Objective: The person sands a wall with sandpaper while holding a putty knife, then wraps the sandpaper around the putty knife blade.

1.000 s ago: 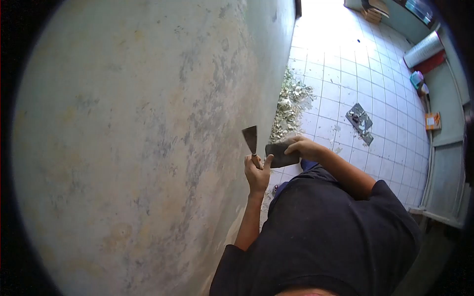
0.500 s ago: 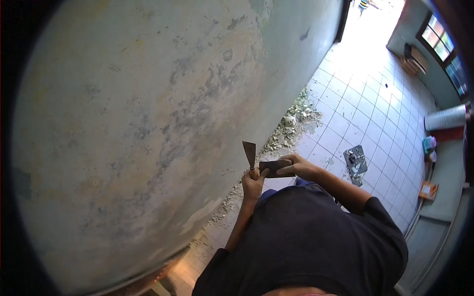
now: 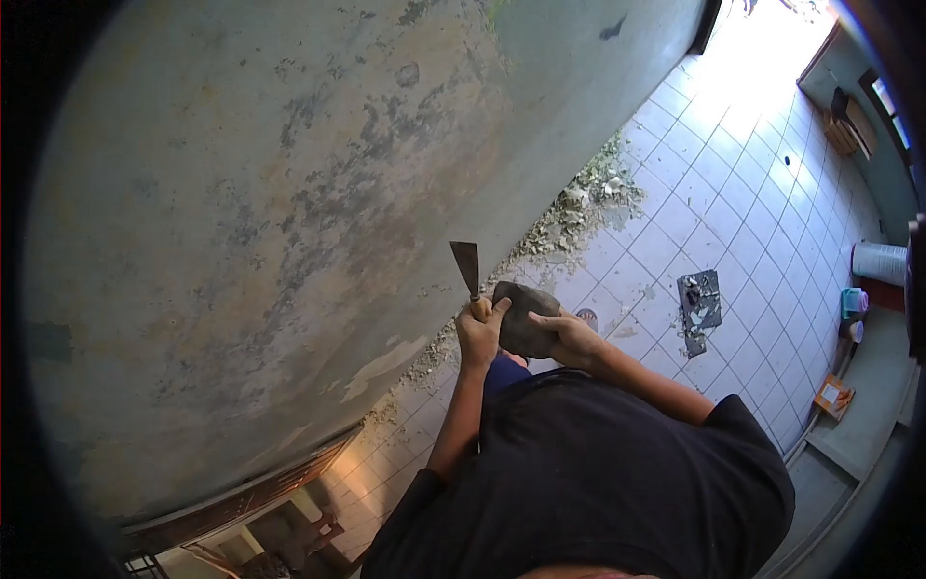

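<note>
My left hand (image 3: 476,340) is closed around the wooden handle of a putty knife (image 3: 466,264), its blade pointing up towards the wall. The left thumb also touches the edge of a dark, bent sheet that looks like sandpaper (image 3: 519,326). My right hand (image 3: 573,340) grips that sheet from the other side, thumb on top and the other fingers mostly hidden beneath. Both hands are in front of my body, apart from the patchy wall (image 3: 338,183), where paint is worn off and dark stains show.
Paint flakes (image 3: 579,207) lie in heaps along the foot of the wall on the tiled floor (image 3: 685,207). A dark flat piece (image 3: 702,301) with scraps on it is on the tiles to the right. An orange box (image 3: 832,397) and containers (image 3: 855,303) stand at far right.
The dark sheet has gone from a narrow strip to a wider, spread shape between my hands. The view has shifted, and more furniture shows at lower left.
</note>
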`<action>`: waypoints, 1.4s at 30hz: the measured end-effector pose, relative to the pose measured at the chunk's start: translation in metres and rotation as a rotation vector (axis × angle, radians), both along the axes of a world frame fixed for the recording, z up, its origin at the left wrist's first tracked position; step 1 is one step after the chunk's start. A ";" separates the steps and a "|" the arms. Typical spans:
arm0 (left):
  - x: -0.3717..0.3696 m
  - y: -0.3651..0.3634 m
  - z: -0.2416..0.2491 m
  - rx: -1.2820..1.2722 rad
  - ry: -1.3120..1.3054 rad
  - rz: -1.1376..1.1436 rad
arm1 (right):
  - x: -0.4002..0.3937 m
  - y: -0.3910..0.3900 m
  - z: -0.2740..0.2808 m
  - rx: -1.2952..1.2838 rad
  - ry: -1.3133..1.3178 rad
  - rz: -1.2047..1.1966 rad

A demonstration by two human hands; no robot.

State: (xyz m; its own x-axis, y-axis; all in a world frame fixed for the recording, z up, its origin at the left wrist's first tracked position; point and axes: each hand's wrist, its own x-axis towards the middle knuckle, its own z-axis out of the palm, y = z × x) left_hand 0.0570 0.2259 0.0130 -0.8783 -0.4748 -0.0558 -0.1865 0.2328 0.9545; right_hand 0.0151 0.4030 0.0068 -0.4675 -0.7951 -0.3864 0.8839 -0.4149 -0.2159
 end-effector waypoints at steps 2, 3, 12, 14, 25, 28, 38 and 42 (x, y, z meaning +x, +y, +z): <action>-0.001 -0.009 0.005 -0.001 -0.063 0.060 | 0.002 -0.014 0.004 -0.008 -0.074 0.021; -0.001 -0.015 0.006 -0.007 -0.069 0.053 | 0.004 -0.022 0.003 -0.014 -0.080 0.014; -0.008 -0.127 -0.011 -0.530 -0.014 -0.072 | -0.006 -0.140 -0.037 0.403 0.236 -0.290; -0.004 -0.157 -0.001 -0.690 0.075 -0.076 | -0.021 -0.177 -0.058 0.732 0.437 -0.400; 0.007 -0.287 0.035 -0.529 0.085 -0.396 | -0.102 -0.379 -0.066 1.231 0.960 -0.939; -0.003 -0.293 0.036 -0.520 0.129 -0.418 | -0.124 -0.362 -0.063 1.361 0.841 -0.749; -0.026 -0.294 0.040 -0.395 0.278 -0.464 | -0.126 -0.346 -0.054 1.362 0.974 -0.737; -0.028 -0.300 0.038 -0.448 0.230 -0.499 | -0.172 -0.321 -0.092 1.454 0.951 -0.644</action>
State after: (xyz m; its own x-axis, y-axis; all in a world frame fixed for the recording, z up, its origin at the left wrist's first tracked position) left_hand 0.0294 -0.0737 0.0507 -0.9632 0.0538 0.2634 0.2394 0.6177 0.7491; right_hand -0.1568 0.0823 -0.0850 -0.9684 0.2483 0.0233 0.0666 0.3476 -0.9353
